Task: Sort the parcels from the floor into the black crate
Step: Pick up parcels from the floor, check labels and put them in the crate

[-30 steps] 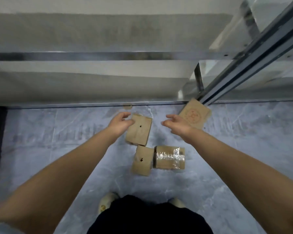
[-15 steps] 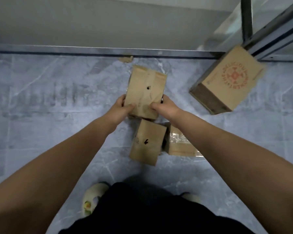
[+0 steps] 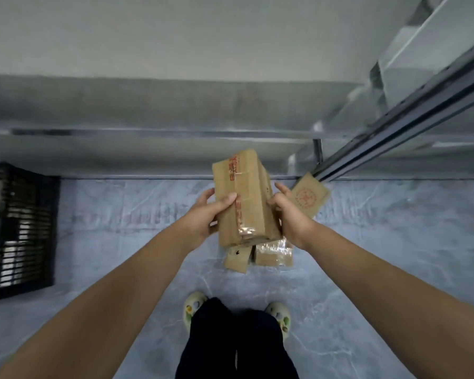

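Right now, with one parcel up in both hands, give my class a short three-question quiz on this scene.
1. True or false: the held parcel rests on the floor.
2. The black crate stands on the person's: A) left, B) right, C) directly ahead.
3. How many parcels are on the floor?

Key
1. False: the left hand and right hand grip it in the air.
2. A.
3. Three: the black-marked parcel, the clear-taped parcel and the red-stamped parcel.
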Available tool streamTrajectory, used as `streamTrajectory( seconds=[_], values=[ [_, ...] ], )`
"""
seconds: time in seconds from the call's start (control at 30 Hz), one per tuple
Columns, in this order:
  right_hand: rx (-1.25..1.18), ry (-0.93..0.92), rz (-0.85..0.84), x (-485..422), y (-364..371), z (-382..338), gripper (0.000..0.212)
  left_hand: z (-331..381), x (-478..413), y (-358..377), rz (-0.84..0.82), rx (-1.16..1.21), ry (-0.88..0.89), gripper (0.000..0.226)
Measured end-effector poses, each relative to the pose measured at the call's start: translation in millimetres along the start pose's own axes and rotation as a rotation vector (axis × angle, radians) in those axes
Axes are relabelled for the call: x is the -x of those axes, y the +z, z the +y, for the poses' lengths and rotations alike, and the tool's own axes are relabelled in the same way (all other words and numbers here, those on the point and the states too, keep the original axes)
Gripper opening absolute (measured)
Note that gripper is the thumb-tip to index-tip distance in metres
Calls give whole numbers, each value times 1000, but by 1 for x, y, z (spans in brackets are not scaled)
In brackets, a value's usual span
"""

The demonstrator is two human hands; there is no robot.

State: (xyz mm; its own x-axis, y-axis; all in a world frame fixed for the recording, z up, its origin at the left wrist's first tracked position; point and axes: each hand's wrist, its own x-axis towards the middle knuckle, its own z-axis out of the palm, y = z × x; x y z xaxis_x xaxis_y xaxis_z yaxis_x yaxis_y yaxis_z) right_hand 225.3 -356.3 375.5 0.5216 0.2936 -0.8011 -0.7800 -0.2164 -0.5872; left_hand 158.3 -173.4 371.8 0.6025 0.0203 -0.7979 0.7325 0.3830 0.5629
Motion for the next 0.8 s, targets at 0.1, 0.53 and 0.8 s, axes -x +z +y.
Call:
streamTrajectory(
  seconds=[0.1,0.53,0.8],
  values=[
    [51,-88,-130,84,23,-75,62,74,83,20,-89,-69,61,55],
    [-121,-411,-352,324,55,-303,48,305,315,76,-55,-160,454,39],
    [-80,-681,-433,373,64,-367,52,347,380,98,-266,-72,520,59]
  ],
)
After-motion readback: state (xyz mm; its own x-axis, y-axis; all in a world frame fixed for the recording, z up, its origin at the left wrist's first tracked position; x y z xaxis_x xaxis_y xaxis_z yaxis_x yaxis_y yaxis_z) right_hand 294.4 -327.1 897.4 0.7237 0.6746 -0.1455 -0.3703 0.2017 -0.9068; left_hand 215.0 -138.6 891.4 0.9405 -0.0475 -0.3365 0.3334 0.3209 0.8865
